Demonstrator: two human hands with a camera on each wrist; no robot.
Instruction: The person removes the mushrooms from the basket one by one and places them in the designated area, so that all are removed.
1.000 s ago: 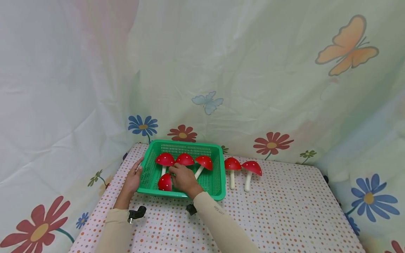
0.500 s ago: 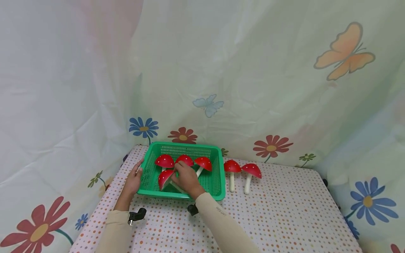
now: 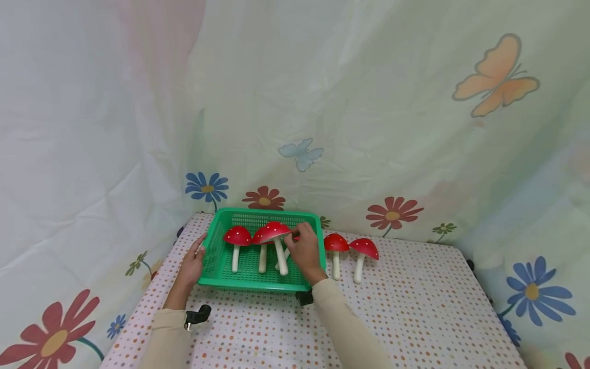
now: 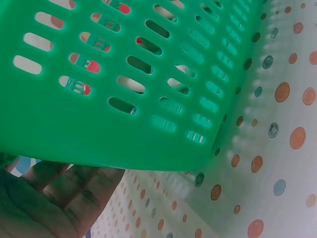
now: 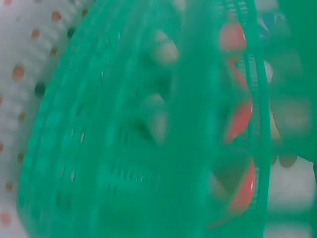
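In the head view a green plastic basket [image 3: 221, 282] holds several red-capped toy mushrooms with white stems. My right hand [image 3: 305, 251] is inside its right half, thumb and fingers pinching the right cap edge of one toy mushroom [image 3: 280, 256]. That mushroom's cap overlaps the middle mushroom [image 3: 262, 259], while another mushroom [image 3: 237, 237] lies to the left. A further one is mostly hidden behind my right hand. My left hand [image 3: 190, 264] grips the basket's left rim; in the left wrist view its fingers [image 4: 84, 193] pass behind the green edge.
Two more toy mushrooms, one [image 3: 336, 243] beside the basket and one [image 3: 364, 250] farther right, lie on the dotted tablecloth [image 3: 415, 307]. A printed fabric backdrop [image 3: 392, 128] stands behind the table. The right wrist view is blurred.
My right hand has moved right with the mushroom from the basket's front left. Its stem now points toward the front. The left hand stays at the rim.
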